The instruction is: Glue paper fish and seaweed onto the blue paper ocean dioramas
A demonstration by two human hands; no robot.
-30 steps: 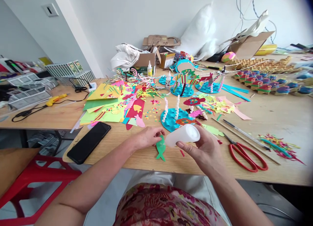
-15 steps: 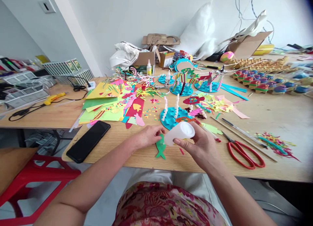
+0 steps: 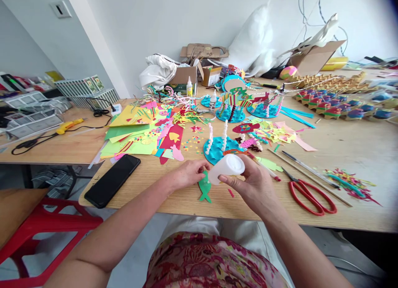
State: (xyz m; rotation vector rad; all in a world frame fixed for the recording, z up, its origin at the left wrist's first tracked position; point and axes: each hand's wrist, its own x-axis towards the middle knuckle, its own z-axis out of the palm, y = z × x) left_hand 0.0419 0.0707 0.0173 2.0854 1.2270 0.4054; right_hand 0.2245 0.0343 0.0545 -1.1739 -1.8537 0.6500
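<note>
My right hand [image 3: 253, 181] is wrapped round a white glue bottle [image 3: 226, 169], tilted with its base toward me and its nozzle end hidden, pointing down over a green paper fish [image 3: 205, 188]. The fish lies on the table by the front edge, tail toward me. My left hand [image 3: 192, 172] has its fingers closed on the fish's upper end. Just beyond the hands stands a blue scalloped base [image 3: 214, 150] with two white twisted pipe cleaners upright on it. An orange paper fish [image 3: 235, 152] rests at its near right side.
Red-handled scissors [image 3: 311, 196], a pen [image 3: 298, 163] and a wooden stick [image 3: 314, 178] lie on the right. A black phone [image 3: 112, 180] lies at left, below stacked coloured paper [image 3: 133, 140]. Finished blue bases [image 3: 230, 113] and cardboard boxes [image 3: 183, 76] stand behind.
The glue bottle and my right hand have shifted slightly left and toward me. My left hand stays on the green fish, which has barely moved.
</note>
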